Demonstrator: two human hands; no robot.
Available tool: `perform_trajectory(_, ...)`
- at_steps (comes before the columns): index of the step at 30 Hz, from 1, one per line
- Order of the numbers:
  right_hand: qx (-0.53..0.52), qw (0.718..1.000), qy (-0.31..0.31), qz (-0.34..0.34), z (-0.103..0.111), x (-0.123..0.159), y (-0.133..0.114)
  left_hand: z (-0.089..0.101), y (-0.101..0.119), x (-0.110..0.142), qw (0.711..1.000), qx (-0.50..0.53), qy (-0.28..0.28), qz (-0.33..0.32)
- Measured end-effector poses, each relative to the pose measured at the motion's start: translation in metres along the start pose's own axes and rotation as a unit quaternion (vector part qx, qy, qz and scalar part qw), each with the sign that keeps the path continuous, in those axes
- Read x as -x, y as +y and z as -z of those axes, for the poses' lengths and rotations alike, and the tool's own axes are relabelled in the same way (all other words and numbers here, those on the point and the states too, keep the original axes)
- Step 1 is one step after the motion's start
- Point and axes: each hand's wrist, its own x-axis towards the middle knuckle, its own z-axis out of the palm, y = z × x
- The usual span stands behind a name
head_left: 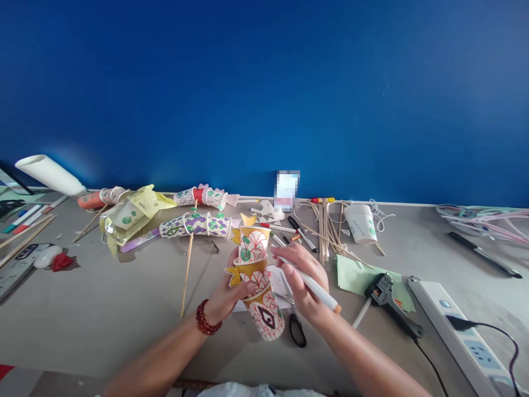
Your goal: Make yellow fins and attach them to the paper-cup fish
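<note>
In the head view, my left hand (226, 298) wraps round a paper-cup fish (260, 284) made of several cups joined end to end. Red scale lines, orange-yellow bands, yellow paper fins and a dark drawn eye mark its surface. My right hand (308, 273) grips a white marker (316, 286) with an orange end pointing toward me. The marker's other end is close to the top cup; whether it touches cannot be made out. Beneath the fish lie white paper and black-handled scissors (297, 331), partly covered.
Finished-looking cup fish on sticks (196, 225) lie at the back left beside a yellow plastic bag (140, 215). Wooden sticks (324, 231), pens and a white cup (360, 223) are at the back. A glue gun (392, 303) and power strip (458, 325) occupy the right, with trailing cords.
</note>
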Motion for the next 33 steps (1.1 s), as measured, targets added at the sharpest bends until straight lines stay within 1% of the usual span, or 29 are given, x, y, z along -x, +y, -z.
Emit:
perform_trajectory(3, 0.0, 1.0, -0.012, -0.009, -0.008, -0.005, -0.001, 0.002, -0.004, -0.001, 0.998, 0.001, -0.05, -0.026)
perform_trajectory(5, 0.005, 1.0, -0.017, -0.025, -0.01, -0.004, 0.0, 0.002, -0.004, -0.002, 0.997, 0.034, -0.065, -0.023)
perform_trajectory(8, 0.005, 0.997, 0.004, -0.074, -0.011, 0.003, 0.004, 0.001, -0.002, -0.002, 0.992, 0.113, -0.047, 0.007)
perform_trajectory(10, -0.006, 0.996, 0.018, -0.088, -0.011, 0.005, 0.006, 0.0, 0.002, -0.003, 0.988, 0.147, -0.037, 0.035)
perform_trajectory(12, -0.024, 0.996, 0.023, -0.082, -0.012, 0.006, 0.008, -0.002, 0.005, -0.004, 0.984, 0.163, -0.034, 0.061)
perform_trajectory(16, -0.07, 0.996, 0.008, -0.058, -0.013, 0.003, 0.01, -0.005, 0.012, -0.008, 0.981, 0.167, -0.032, 0.098)
perform_trajectory(20, -0.083, 0.996, -0.013, -0.043, -0.012, 0.001, 0.011, 0.0, 0.014, -0.008, 0.977, 0.168, -0.032, 0.127)
perform_trajectory(23, -0.091, 0.995, -0.023, -0.02, -0.011, 0.0, 0.012, 0.004, 0.013, -0.007, 0.977, 0.162, -0.028, 0.132)
perform_trajectory(26, -0.107, 0.994, -0.017, -0.01, -0.009, 0.002, 0.015, 0.005, 0.012, -0.007, 0.978, 0.163, -0.035, 0.126)
perform_trajectory(30, -0.148, 0.988, -0.001, -0.036, -0.009, 0.009, 0.019, 0.005, 0.01, -0.009, 0.975, 0.174, -0.044, 0.131)
perform_trajectory(33, -0.168, 0.983, -0.003, -0.071, -0.012, 0.015, 0.021, 0.008, 0.006, -0.009, 0.974, 0.177, -0.045, 0.135)
